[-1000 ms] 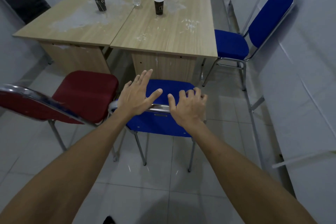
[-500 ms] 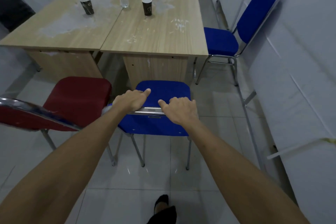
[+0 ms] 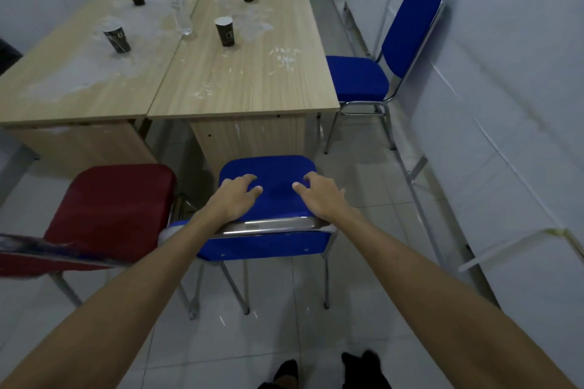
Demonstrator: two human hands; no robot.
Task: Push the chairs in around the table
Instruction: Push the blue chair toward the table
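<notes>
1. Table [image 3: 240,88]: two wood desks butted side by side, tops smeared with white residue
2. Side blue chair [image 3: 357,77]: at the table's right edge, seat partly under the top, backrest near the white wall
3. Red chair [image 3: 113,202]: in front of the table's left desk, seat clear of the table edge, backrest blurred at the frame's left
4. Near blue chair [image 3: 268,177]: in front of the table's right desk, seat front close to the desk's end panel, not under the top
5. Left hand [image 3: 235,199]: past the chrome top rail [image 3: 268,227] of the near blue chair, above the seat; fingers loosely curled, holding nothing
6. Right hand [image 3: 319,196]: same, on the other side of that rail; fingers loosely curled, not gripping; whether the wrists touch the rail I can't tell
7. On the table: clear water bottle [image 3: 177,3] over the seam between the desks, four dark paper cups [image 3: 225,31] around it
</notes>
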